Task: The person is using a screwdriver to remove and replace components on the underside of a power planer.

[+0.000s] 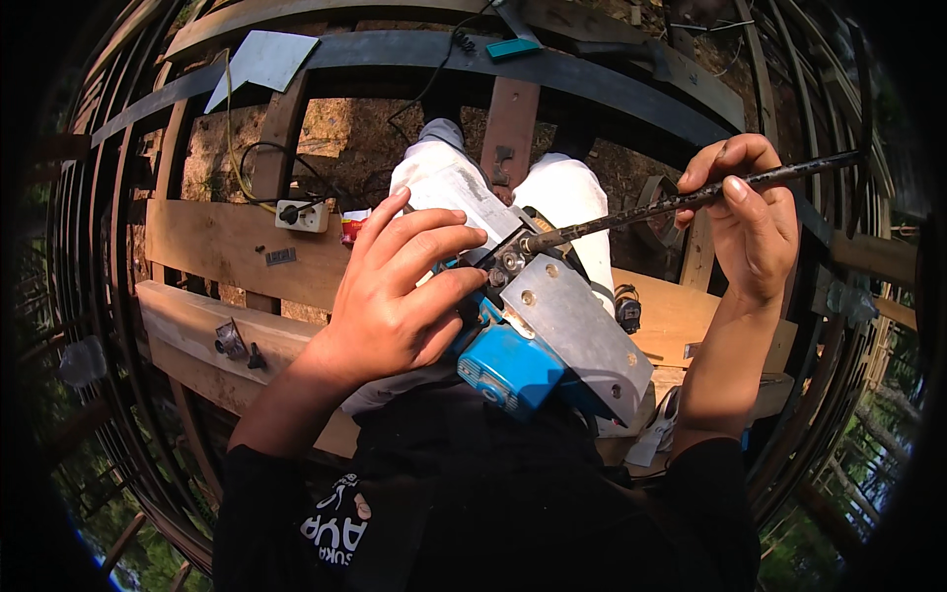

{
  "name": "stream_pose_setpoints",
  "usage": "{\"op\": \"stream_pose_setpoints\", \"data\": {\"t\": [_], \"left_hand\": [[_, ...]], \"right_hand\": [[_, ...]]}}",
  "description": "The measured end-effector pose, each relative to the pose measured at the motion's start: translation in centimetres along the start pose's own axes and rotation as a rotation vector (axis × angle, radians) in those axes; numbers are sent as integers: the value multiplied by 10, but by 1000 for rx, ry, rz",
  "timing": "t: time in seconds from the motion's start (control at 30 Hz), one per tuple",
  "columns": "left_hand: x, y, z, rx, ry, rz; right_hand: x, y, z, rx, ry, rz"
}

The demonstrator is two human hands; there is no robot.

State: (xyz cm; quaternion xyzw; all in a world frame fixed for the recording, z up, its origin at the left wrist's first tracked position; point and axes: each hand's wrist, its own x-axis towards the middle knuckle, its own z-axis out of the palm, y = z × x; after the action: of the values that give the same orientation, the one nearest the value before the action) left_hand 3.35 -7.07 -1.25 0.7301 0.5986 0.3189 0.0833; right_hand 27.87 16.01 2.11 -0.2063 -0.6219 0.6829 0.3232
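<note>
A blue electric planer point(508, 370) lies sole-up across my lap, its grey metal plates point(577, 335) facing me, with small fittings point(508, 259) between them. My left hand point(395, 296) holds the planer at the left, fingers curved over the near edge of the upper plate. My right hand point(738, 222) is closed on a long, worn dark rod point(631, 209), pinched between thumb and fingers. The rod slants from the upper right down to the fittings, its lower end at or just over them; contact is hard to judge.
Wooden planks point(237, 247) surround me over dirt ground. A white socket strip point(301, 214) with cables sits at the left, near small metal parts point(229, 338). A tape measure point(626, 308) lies at the right. A pale square sheet point(258, 67) and a teal tray point(511, 48) are farther off.
</note>
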Motion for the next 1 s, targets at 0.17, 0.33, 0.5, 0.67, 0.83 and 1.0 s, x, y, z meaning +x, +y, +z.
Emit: {"op": "stream_pose_setpoints", "data": {"t": [0.17,0.33,0.5,0.67,0.83,1.0], "left_hand": [[-2,-2,0,6,11,7],[-3,-1,1,-4,20,-9],[-4,-4,4,-18,27,3],[-4,-5,2,-27,24,2],[-5,-6,2,-46,23,-4],[-5,-7,2,-52,21,-3]], "right_hand": [[2,-6,-2,2,-86,9],[-3,6,4,-127,43,-83],[-4,11,10,-70,111,-105],[-9,11,0,97,93,-42],[-3,27,-3,114,1,-189],[-6,10,15,61,117,-138]]}}
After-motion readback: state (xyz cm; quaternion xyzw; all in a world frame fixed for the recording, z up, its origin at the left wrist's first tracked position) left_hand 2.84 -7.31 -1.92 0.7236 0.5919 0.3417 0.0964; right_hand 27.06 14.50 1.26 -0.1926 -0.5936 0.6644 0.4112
